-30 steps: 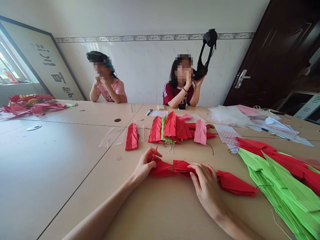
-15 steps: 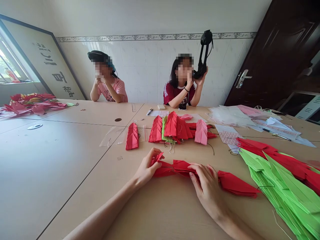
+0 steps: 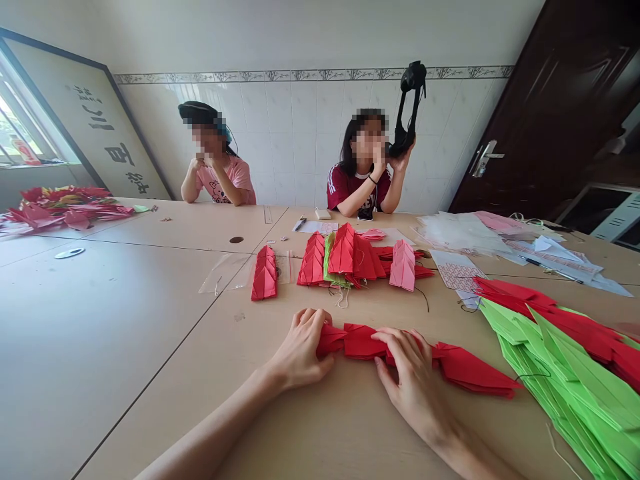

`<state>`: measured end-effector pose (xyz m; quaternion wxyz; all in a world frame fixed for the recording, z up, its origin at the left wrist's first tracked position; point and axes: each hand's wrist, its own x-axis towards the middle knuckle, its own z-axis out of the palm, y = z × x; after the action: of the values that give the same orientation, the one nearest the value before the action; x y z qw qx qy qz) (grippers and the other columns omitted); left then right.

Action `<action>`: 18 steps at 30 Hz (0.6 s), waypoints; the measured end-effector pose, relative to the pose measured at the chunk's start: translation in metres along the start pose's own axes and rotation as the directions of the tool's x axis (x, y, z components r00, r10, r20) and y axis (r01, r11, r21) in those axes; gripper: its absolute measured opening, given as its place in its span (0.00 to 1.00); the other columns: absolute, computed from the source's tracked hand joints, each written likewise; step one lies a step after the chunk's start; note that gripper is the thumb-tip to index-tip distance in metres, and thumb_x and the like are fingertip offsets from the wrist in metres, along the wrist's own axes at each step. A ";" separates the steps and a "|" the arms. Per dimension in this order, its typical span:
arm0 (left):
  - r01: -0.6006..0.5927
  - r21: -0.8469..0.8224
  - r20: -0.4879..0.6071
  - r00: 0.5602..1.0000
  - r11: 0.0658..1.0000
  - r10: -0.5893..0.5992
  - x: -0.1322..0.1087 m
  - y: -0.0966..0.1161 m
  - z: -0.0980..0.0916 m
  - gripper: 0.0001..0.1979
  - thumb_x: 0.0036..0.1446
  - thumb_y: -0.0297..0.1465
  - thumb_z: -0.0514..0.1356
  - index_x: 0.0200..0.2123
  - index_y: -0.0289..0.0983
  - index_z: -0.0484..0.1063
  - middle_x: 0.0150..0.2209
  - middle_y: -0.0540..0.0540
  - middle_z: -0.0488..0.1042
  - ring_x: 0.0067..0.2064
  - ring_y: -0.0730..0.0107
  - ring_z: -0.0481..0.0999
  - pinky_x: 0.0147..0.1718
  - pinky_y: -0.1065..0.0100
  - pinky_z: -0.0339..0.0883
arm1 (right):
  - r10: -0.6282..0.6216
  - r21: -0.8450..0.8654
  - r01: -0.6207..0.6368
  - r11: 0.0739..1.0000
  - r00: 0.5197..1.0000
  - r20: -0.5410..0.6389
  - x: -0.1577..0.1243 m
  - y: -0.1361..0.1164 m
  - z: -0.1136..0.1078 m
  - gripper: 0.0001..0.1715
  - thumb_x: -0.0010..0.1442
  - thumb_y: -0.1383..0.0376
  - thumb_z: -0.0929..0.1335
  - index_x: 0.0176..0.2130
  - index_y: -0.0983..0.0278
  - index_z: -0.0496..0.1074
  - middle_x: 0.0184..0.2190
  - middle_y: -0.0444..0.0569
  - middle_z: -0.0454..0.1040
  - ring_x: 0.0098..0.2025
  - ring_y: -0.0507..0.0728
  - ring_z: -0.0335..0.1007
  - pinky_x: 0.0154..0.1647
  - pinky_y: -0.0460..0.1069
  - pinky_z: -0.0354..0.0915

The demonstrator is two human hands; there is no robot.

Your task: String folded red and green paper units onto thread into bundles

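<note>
A tiled wall [image 3: 305, 147] stands behind the long pale surface [image 3: 125, 320] I'm watching over. On my feed, the left hand [image 3: 303, 347] clenches one end of a chain of folded red paper [image 3: 363, 341] lying on the surface near its front edge, while the right hand [image 3: 407, 373] grasps its middle. Stacked red folds [image 3: 345, 257] lie ahead; green folds [image 3: 565, 373] lie to the right.

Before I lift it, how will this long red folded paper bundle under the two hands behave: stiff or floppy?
The red folded paper bundle is probably light for its size, being only paper. It will likely flop at the narrow pinched parts between the left hand and right hand. The pointed end may crease easily if pressed.
</note>
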<state>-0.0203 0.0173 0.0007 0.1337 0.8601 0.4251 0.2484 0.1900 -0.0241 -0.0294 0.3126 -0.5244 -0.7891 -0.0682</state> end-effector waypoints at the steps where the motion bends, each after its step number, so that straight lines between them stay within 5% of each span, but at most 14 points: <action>1: -0.024 0.049 -0.015 1.000 0.998 0.025 0.000 0.001 0.001 0.15 0.42 0.27 0.54 0.37 0.39 0.57 0.37 0.47 0.65 0.41 0.61 0.62 0.49 0.54 0.56 | -0.003 0.006 0.003 1.000 1.000 0.004 0.000 0.000 0.000 0.18 0.57 0.72 0.61 0.47 0.60 0.61 0.43 0.49 0.70 0.47 0.59 0.66 0.55 0.60 0.51; 10: -0.040 0.289 -0.126 0.989 0.956 0.080 -0.003 0.010 0.003 0.12 0.44 0.24 0.52 0.36 0.39 0.59 0.36 0.46 0.67 0.41 0.61 0.64 0.56 0.48 0.44 | 0.023 0.038 -0.023 0.999 1.000 0.000 -0.001 -0.002 -0.001 0.20 0.55 0.72 0.61 0.49 0.62 0.59 0.40 0.49 0.69 0.45 0.59 0.66 0.55 0.60 0.51; 15: -0.143 0.296 -0.053 0.985 0.944 0.166 -0.006 0.014 0.003 0.24 0.43 0.23 0.51 0.48 0.37 0.59 0.46 0.42 0.67 0.54 0.57 0.59 0.60 0.45 0.33 | 0.006 0.019 -0.006 1.000 1.000 0.001 -0.001 -0.001 -0.001 0.22 0.56 0.72 0.61 0.50 0.62 0.59 0.41 0.49 0.70 0.45 0.59 0.66 0.56 0.60 0.50; 18: -0.230 0.278 0.020 0.972 0.933 0.233 -0.005 0.017 0.003 0.26 0.47 0.25 0.51 0.53 0.36 0.57 0.49 0.42 0.67 0.55 0.58 0.60 0.60 0.46 0.35 | -0.012 0.010 0.012 1.000 1.000 0.002 -0.001 -0.001 -0.001 0.21 0.57 0.72 0.61 0.51 0.61 0.59 0.42 0.49 0.70 0.46 0.58 0.66 0.57 0.61 0.49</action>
<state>-0.0102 0.0031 0.0037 -0.0213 0.9127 0.3524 0.2058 0.1901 -0.0256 -0.0292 0.3141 -0.5182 -0.7928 -0.0654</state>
